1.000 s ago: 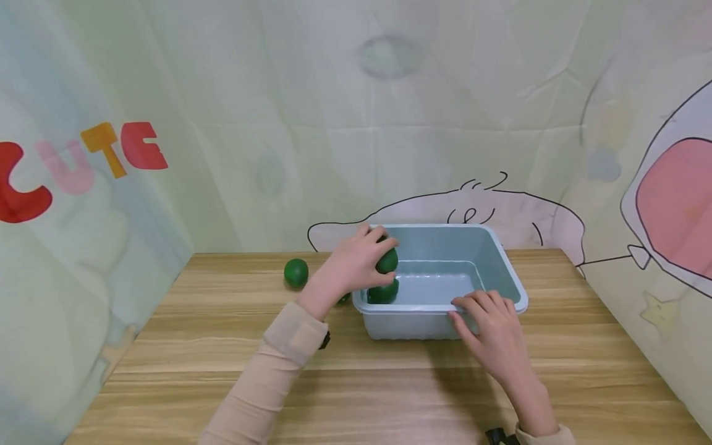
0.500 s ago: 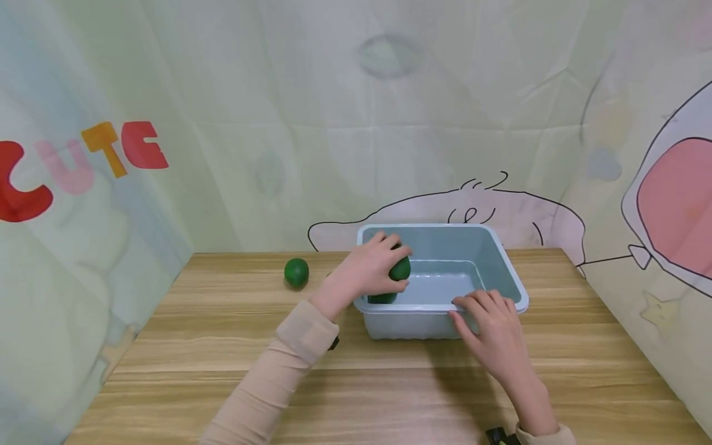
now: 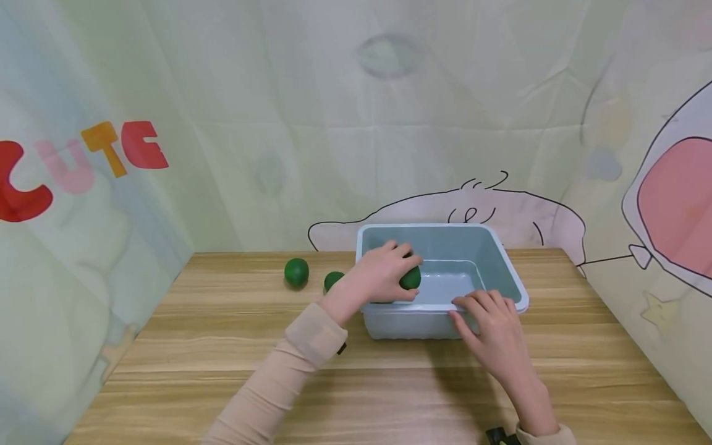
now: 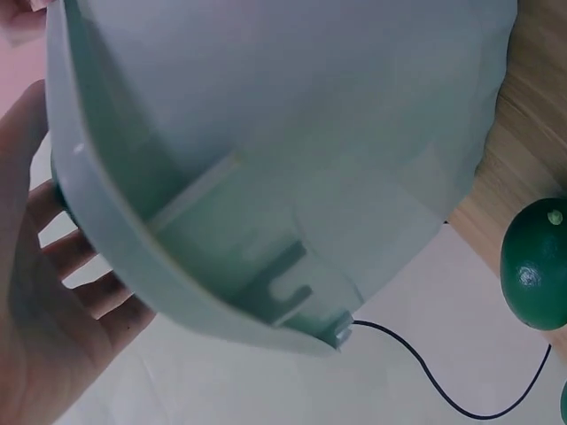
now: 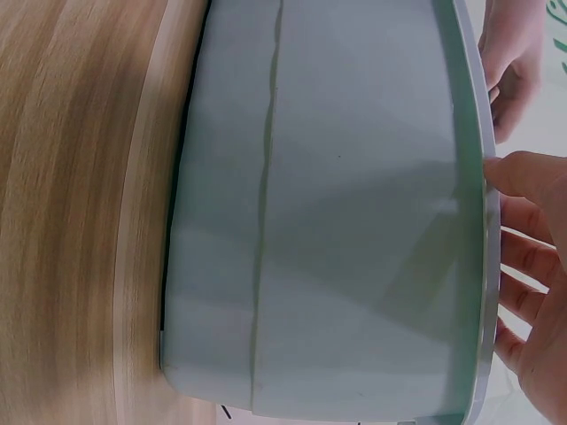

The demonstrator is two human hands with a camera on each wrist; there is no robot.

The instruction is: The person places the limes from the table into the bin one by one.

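In the head view my left hand (image 3: 384, 272) reaches over the left side of a pale blue plastic bin (image 3: 411, 322) and holds a dark green lime (image 3: 410, 279) inside it, thumb on the near side and fingers on the far side. My right hand (image 3: 492, 327) grips the bin's front rim near the right corner, its thumb outside and fingers over the edge. The right wrist view shows the thumb against the rim (image 5: 489, 266). Outside the bin, one lime (image 3: 333, 280) sits close by its left wall, partly behind my left wrist. Another lime (image 3: 296, 272) lies farther left.
The bin stands on a wood-grain table (image 3: 222, 346), toward its back edge. Behind and beside the table hangs a printed cloth (image 3: 278, 123) with cartoon drawings and letters. The left wrist view shows a glossy lime (image 4: 536, 264) close to the bin's outer wall.
My left hand has moved right and lower into the bin with the lime. A lime left of the bin has come into view; the one in the bin's near-left corner is now hidden. My right hand stays.
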